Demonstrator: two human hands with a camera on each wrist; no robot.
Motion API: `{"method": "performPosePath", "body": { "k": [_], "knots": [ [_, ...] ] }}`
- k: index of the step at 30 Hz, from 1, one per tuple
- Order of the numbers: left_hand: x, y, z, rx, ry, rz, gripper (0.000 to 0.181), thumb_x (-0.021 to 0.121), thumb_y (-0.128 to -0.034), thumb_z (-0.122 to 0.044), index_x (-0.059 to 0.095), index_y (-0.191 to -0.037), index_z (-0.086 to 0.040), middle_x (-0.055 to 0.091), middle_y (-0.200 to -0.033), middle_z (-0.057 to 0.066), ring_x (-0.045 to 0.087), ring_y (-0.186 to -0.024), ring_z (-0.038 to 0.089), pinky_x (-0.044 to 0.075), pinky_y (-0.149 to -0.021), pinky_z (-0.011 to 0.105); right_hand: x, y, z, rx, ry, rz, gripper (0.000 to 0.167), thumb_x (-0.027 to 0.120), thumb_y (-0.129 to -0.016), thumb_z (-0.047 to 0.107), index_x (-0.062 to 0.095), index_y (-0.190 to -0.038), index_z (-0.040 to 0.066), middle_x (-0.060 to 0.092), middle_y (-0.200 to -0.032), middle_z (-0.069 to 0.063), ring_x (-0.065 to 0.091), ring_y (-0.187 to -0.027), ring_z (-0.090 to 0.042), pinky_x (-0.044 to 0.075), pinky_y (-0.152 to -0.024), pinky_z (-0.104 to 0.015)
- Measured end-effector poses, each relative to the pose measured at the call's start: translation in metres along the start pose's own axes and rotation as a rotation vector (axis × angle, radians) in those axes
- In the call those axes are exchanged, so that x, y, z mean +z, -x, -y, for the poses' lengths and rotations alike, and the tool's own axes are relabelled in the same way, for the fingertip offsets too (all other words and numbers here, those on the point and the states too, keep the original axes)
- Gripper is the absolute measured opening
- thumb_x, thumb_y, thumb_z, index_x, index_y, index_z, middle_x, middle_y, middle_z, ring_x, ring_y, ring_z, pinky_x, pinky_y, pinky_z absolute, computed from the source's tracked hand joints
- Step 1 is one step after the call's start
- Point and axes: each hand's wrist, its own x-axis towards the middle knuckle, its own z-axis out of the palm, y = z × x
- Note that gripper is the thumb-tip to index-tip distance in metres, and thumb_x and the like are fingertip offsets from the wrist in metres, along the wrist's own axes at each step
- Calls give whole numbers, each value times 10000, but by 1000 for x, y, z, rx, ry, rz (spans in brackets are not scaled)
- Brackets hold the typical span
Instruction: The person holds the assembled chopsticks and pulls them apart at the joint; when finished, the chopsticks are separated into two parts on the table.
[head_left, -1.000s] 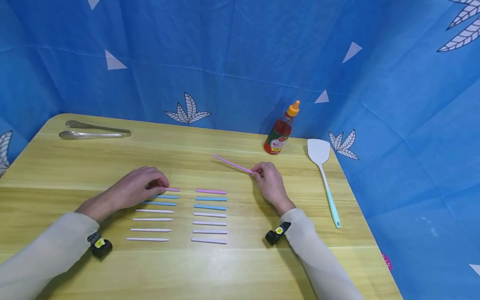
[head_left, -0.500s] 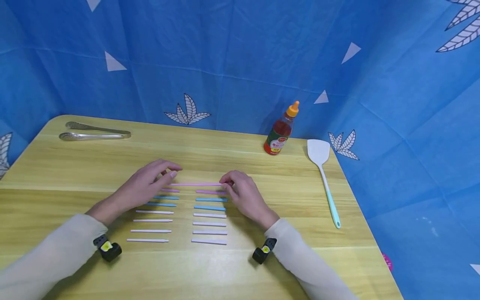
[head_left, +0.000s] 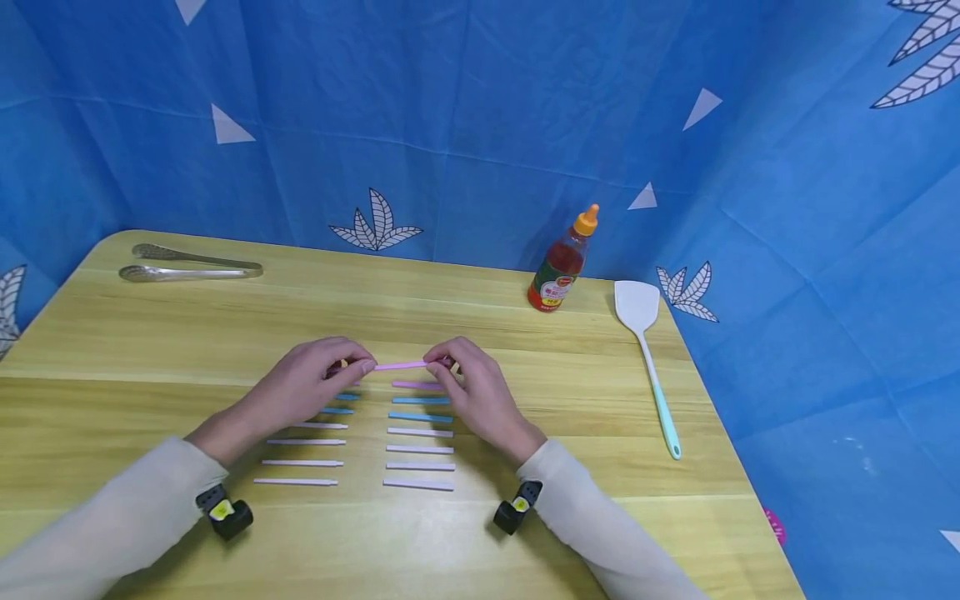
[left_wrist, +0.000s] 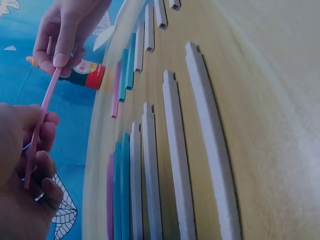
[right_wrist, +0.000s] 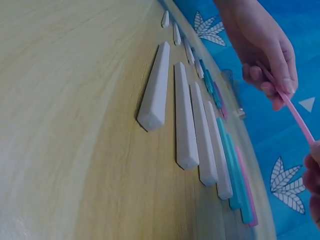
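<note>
A thin pink stick (head_left: 399, 366) is held between my two hands above the table. My left hand (head_left: 296, 385) pinches its left part, and my right hand (head_left: 482, 398) pinches the right end. In the left wrist view the stick (left_wrist: 46, 100) runs across the left fingers to the other hand. Below lie two columns of short square sticks in pink, blue and white. The left column's white sticks (head_left: 303, 463) have narrowed ends, partly covered by my left hand farther up. White sticks (head_left: 420, 467) and blue sticks (head_left: 421, 401) lie in the right column.
Metal tongs (head_left: 191, 272) lie at the back left of the wooden table (head_left: 420, 550). A red sauce bottle (head_left: 557, 271) with an orange cap stands at the back right. Near the right edge lies a white spatula (head_left: 639, 307). A blue patterned cloth (head_left: 480, 125) hangs behind.
My right hand has brought the pink stick leftward from the right side. My left hand has left the left column's pink stick, moved right and taken hold of the held stick's left part.
</note>
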Motion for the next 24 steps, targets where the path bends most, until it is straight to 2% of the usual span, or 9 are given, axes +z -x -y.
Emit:
{"method": "performPosePath", "body": {
  "k": [4, 8, 11, 17, 24],
  "knots": [
    [3, 1, -1, 10, -5, 5, 193, 637, -1125, -269, 771, -1166, -137, 640, -921, -12, 533, -777, 165, 446, -682, 296, 1, 0, -1, 19, -45, 1, 120, 695, -1087, 165, 735, -1188, 114, 710, -1068, 8, 616, -924, -122, 525, -787, -258],
    [6, 2, -2, 18, -11, -6, 159, 660, -1113, -259, 756, -1198, -166, 689, -1027, -9, 554, -822, 163, 480, -715, 303, 2, -2, 1, 46, -113, 44, 219, 719, -1078, 208, 742, -1266, 98, 730, -1067, -4, 580, -811, -115, 488, -694, -230],
    [8, 2, -5, 18, -13, -9, 145, 678, -1103, -268, 752, -1203, -193, 699, -1089, -7, 556, -854, 168, 485, -735, 313, 2, -3, 4, 53, -139, 77, 237, 722, -1076, 229, 765, -1266, 93, 768, -1070, -18, 581, -779, -102, 485, -674, -219],
    [12, 1, -9, 47, -48, -16, 108, 698, -1091, -259, 756, -1167, -208, 686, -1085, -19, 553, -880, 158, 469, -748, 329, 4, -4, 6, 34, -117, 108, 179, 714, -1081, 221, 811, -1149, 86, 791, -1049, -29, 619, -798, -75, 541, -713, -202],
    [11, 3, -8, 102, -83, -37, 60, 678, -1098, -216, 734, -1096, -195, 658, -1007, -39, 529, -799, 131, 462, -708, 301, 5, -4, 6, -34, -29, 103, 176, 677, -1103, 228, 795, -1135, 102, 716, -942, 22, 536, -744, -68, 445, -653, -204]
  ]
}}
